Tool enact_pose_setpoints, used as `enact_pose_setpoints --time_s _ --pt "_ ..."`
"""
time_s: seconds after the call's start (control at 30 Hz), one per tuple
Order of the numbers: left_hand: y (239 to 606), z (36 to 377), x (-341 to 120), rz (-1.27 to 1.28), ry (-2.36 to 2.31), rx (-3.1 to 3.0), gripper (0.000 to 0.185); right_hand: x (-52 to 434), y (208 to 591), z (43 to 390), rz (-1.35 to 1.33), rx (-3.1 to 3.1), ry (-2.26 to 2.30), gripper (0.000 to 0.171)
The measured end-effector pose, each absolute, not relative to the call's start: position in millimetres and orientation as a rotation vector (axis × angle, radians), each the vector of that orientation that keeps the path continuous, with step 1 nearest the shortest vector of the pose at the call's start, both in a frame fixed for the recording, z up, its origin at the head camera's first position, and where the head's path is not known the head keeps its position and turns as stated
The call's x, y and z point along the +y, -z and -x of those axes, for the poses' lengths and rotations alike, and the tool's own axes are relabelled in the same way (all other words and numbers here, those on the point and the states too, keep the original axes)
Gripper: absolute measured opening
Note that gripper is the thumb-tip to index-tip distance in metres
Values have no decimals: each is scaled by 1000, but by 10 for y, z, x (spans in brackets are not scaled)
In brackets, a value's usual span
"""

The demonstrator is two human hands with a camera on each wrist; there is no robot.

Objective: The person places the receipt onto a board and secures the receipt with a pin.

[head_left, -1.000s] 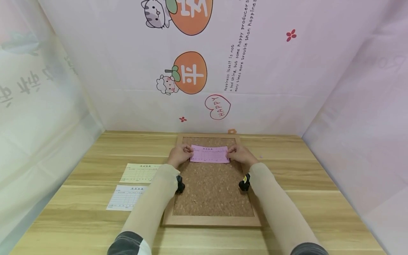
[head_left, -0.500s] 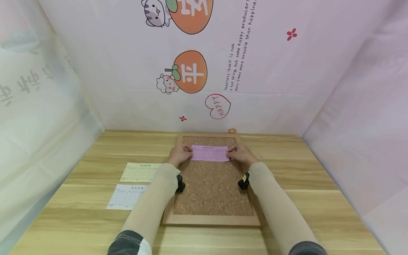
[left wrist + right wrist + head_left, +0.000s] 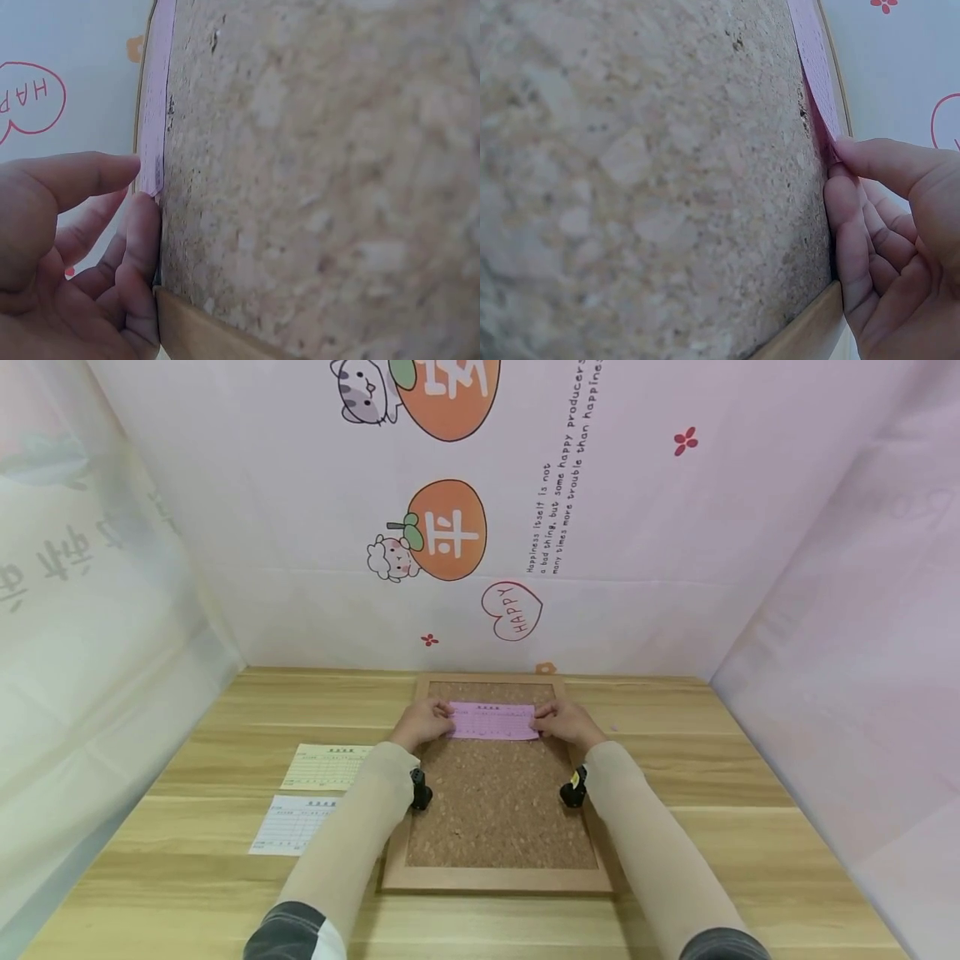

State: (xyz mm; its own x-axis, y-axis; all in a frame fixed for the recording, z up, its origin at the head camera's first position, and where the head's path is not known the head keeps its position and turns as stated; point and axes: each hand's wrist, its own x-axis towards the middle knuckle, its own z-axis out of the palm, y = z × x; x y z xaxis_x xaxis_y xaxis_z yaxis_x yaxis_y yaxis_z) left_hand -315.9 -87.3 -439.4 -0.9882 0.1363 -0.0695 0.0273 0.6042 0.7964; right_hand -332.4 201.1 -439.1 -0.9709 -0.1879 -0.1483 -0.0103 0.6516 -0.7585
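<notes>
A pink printed paper slip [image 3: 492, 721] lies across the upper part of a wood-framed cork board [image 3: 502, 806]. At the slip's left end is my left hand [image 3: 422, 723], with thumb and fingers at its edge. In the left wrist view the thumb [image 3: 112, 172] comes close over the slip's corner, and its exact contact is hard to see. My right hand [image 3: 567, 723] pinches the other end between thumb and curled forefinger. There, the right wrist view shows the slip's corner [image 3: 821, 97] lifted slightly off the cork. Both hands rest by the board's side frame.
Left of the board, a yellow slip [image 3: 322, 767] and a white slip [image 3: 288, 825] lie on the wooden table [image 3: 195, 827], partly hidden by the left sleeve. A printed cloth wall [image 3: 615, 527] stands close behind the board, with more cloth at both sides.
The pink slip has flattened; its top edge sagged a second ago and now runs straighter. My left forearm has shifted slightly left, while the right hand has barely moved.
</notes>
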Motion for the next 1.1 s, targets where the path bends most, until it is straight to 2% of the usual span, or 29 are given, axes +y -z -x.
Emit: enact_pose_setpoints --time_s 0.3,0.57,0.83,1.1 --pt "4322 3147 -933 -288 -1356 2609 37 2031 4390 3306 114 2642 1259 32" --pt "4287 3146 -992 -441 -1185 2689 38 2010 4387 3289 98 2664 1238 32" --pt "4252 3169 -1001 -453 -893 2761 50 2027 4410 3303 121 2659 1280 32" --pt "4255 3182 -1011 -439 -807 2750 53 2035 4396 3302 180 2676 1269 31"
